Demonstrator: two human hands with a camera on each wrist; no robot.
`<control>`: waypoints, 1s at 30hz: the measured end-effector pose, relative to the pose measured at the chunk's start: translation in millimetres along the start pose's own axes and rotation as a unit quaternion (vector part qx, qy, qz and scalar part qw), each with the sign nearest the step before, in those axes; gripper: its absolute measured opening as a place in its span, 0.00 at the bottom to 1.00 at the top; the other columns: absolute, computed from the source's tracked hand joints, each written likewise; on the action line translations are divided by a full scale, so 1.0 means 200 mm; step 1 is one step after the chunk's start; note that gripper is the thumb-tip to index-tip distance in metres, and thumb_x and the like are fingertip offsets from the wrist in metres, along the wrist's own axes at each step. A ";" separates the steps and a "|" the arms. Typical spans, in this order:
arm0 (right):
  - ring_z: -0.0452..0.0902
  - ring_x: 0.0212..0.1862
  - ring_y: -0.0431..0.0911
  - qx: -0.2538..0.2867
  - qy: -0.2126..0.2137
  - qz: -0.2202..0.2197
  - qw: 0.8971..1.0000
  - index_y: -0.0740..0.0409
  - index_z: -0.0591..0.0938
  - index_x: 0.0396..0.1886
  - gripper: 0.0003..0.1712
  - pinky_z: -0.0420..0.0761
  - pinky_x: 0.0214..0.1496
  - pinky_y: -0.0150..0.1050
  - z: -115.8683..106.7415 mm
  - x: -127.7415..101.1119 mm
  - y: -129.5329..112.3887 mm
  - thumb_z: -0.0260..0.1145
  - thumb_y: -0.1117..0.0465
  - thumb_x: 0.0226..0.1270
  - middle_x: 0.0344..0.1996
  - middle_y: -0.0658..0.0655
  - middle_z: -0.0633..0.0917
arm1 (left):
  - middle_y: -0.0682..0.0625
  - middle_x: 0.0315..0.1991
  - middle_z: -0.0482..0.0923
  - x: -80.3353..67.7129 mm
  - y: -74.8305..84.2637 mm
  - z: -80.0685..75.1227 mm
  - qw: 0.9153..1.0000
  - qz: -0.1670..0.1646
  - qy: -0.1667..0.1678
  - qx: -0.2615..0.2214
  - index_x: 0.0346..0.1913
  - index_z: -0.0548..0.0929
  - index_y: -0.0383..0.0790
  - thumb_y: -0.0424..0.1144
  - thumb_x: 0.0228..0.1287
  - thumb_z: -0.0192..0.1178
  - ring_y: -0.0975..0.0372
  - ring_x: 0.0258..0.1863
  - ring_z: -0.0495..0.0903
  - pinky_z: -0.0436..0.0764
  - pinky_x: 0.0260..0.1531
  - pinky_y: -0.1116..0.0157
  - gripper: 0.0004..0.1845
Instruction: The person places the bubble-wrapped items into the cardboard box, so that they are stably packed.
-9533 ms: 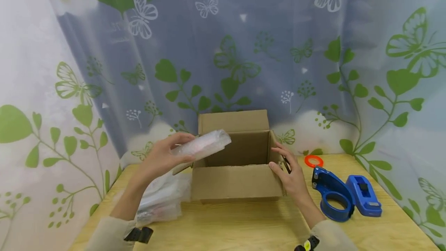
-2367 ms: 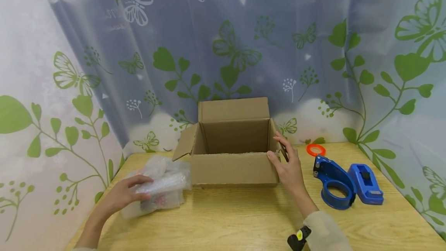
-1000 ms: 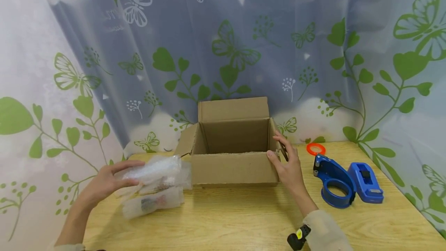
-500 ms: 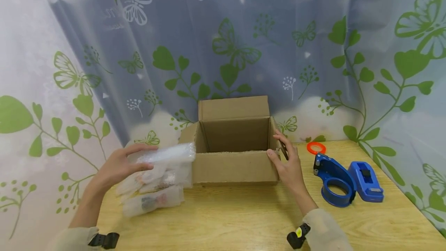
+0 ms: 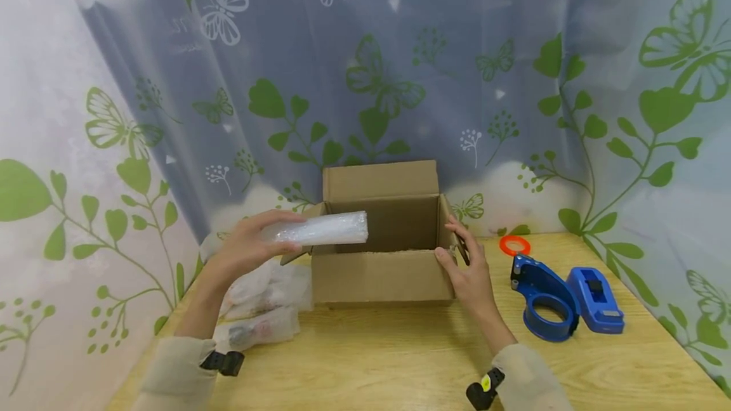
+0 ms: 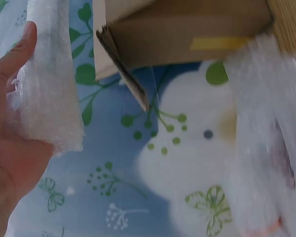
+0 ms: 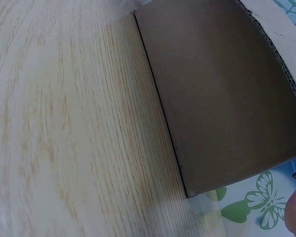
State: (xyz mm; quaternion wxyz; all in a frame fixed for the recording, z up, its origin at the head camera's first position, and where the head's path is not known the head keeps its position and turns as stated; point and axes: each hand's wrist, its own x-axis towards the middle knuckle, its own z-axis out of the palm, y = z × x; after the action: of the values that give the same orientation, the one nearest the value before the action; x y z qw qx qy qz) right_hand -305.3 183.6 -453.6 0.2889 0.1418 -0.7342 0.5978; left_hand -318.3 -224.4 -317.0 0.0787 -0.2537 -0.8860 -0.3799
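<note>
My left hand grips one end of a bubble-wrapped package, long and whitish, with thumb and fingers on its two sides. The package's free end is over the left part of the opening of a cardboard box. In the left wrist view, the bubble wrap shows between thumb and palm. My right hand holds the box at its right side, thumb at the front corner and fingers along the right flap. The box stands with its flaps folded outward; its floor is hidden by the front wall.
Several more bubble-wrapped packages lie left of the box on the wooden table. To the right are a blue tape dispenser, a second blue dispenser and an orange tape roll. A patterned curtain hangs behind.
Earlier my left hand held a package with pinkish contents over the box, then returned to the pile. It has since lifted this whitish package rightward to the box. My right hand stays put.
</note>
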 end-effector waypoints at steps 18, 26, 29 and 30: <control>0.58 0.76 0.55 -0.006 0.003 0.008 1.000 0.51 0.74 0.73 0.29 0.60 0.73 0.71 0.00 0.00 0.01 0.68 0.61 0.75 0.79 0.45 0.66 | 0.59 0.61 0.82 0.27 0.08 0.35 0.998 0.061 -0.020 -0.021 0.60 0.87 0.59 0.49 0.60 0.77 0.58 0.65 0.77 0.76 0.66 0.47 0.24; 0.58 0.76 0.53 -0.008 0.003 0.009 1.000 0.49 0.73 0.73 0.29 0.60 0.75 0.69 -0.01 0.00 0.02 0.67 0.61 0.75 0.79 0.42 0.66 | 0.59 0.62 0.82 0.36 0.11 0.47 0.998 0.054 -0.031 -0.019 0.60 0.87 0.58 0.52 0.62 0.76 0.59 0.64 0.79 0.78 0.65 0.51 0.23; 0.58 0.77 0.54 -0.002 0.005 0.000 1.000 0.52 0.73 0.73 0.30 0.59 0.75 0.69 0.00 0.00 0.01 0.67 0.64 0.75 0.79 0.46 0.66 | 0.58 0.61 0.82 0.38 0.12 0.50 0.998 0.047 -0.036 -0.027 0.60 0.87 0.56 0.51 0.63 0.75 0.59 0.65 0.78 0.77 0.65 0.51 0.23; 0.58 0.77 0.55 0.002 0.006 -0.003 1.000 0.53 0.73 0.73 0.30 0.58 0.75 0.70 0.00 0.00 0.00 0.67 0.65 0.75 0.79 0.48 0.66 | 0.58 0.61 0.83 0.39 0.12 0.51 0.998 0.045 -0.036 -0.027 0.60 0.87 0.56 0.51 0.63 0.75 0.59 0.65 0.78 0.77 0.66 0.52 0.23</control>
State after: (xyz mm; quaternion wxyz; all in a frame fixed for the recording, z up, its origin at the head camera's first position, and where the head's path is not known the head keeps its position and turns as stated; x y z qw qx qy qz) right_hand -305.5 183.1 -454.1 0.2948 0.1410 -0.7311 0.5989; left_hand -367.5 -108.0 -346.6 0.0568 -0.3085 -0.8656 -0.3902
